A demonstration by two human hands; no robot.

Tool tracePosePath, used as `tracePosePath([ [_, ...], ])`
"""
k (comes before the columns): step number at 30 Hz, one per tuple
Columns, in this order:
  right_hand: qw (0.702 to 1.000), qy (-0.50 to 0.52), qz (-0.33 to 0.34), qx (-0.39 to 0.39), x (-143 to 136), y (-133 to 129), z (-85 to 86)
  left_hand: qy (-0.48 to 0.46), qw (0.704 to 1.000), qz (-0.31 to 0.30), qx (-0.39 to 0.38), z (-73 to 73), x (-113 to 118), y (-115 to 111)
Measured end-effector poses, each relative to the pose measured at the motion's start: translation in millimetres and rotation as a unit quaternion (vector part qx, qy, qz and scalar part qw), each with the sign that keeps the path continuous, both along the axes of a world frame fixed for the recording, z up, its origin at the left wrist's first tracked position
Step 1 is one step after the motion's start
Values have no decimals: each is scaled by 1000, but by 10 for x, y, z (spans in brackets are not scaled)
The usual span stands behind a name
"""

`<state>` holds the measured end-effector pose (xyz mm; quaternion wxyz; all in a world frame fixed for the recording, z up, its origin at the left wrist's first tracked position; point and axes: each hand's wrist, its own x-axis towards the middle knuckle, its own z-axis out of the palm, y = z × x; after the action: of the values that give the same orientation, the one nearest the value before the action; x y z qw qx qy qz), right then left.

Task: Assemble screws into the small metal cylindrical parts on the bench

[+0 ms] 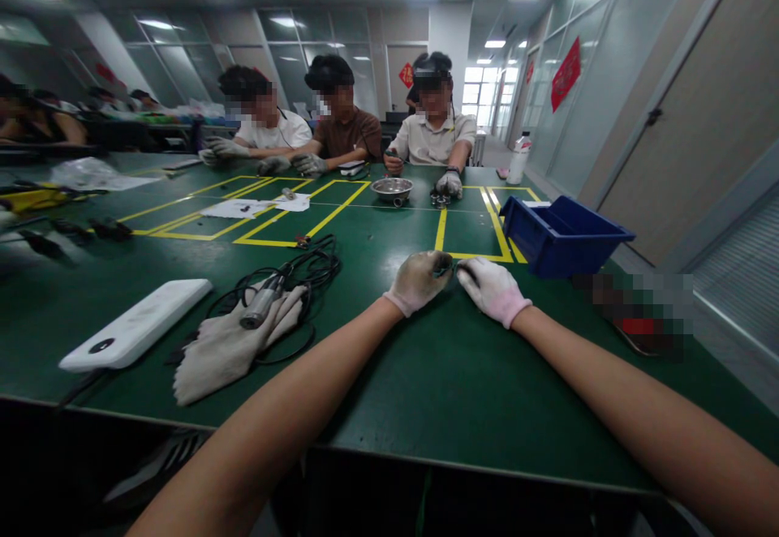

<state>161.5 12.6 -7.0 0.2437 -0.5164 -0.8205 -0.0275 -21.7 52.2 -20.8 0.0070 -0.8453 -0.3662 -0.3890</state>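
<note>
My left hand [417, 281], in a soiled white work glove, is closed over the middle of the green table [438, 383], fingers curled and thumb side toward the right. Close beside it is my right hand [492, 287], in a cleaner glove with a pink cuff. Its fingers are pinched together and its tips nearly meet the left fingertips. Something small and dark shows between the two hands, too small to name. Yellow tape lines [475, 257] run on the table just beyond them.
A blue bin [565, 249] stands to the right. At left lie a grey cloth [213, 354], a metal cylindrical tool [261, 306] with black cable, and a white device [137, 324]. Across the table sit several people; a steel bowl [392, 188] and a bottle [518, 160] stand there.
</note>
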Motion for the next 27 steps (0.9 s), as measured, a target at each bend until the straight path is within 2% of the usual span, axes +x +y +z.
tracePosePath([
  [7, 1000, -4, 1, 4, -6, -7, 1, -24, 999, -30, 2, -6, -1, 20],
  [13, 999, -10, -33, 34, -13, 22, -30, -68, 987, -73, -128, -20, 13, -15],
  [16, 998, -20, -41, 33, -8, 25, -36, -72, 980, -84, -164, -23, 15, -22],
  [21, 998, -34, -51, 22, -7, 18, -30, -41, 983, -97, -153, 8, 6, -22],
  [27, 998, -40, -56, 12, -9, 10, -18, -5, 989, -83, -123, 5, 0, -13],
])
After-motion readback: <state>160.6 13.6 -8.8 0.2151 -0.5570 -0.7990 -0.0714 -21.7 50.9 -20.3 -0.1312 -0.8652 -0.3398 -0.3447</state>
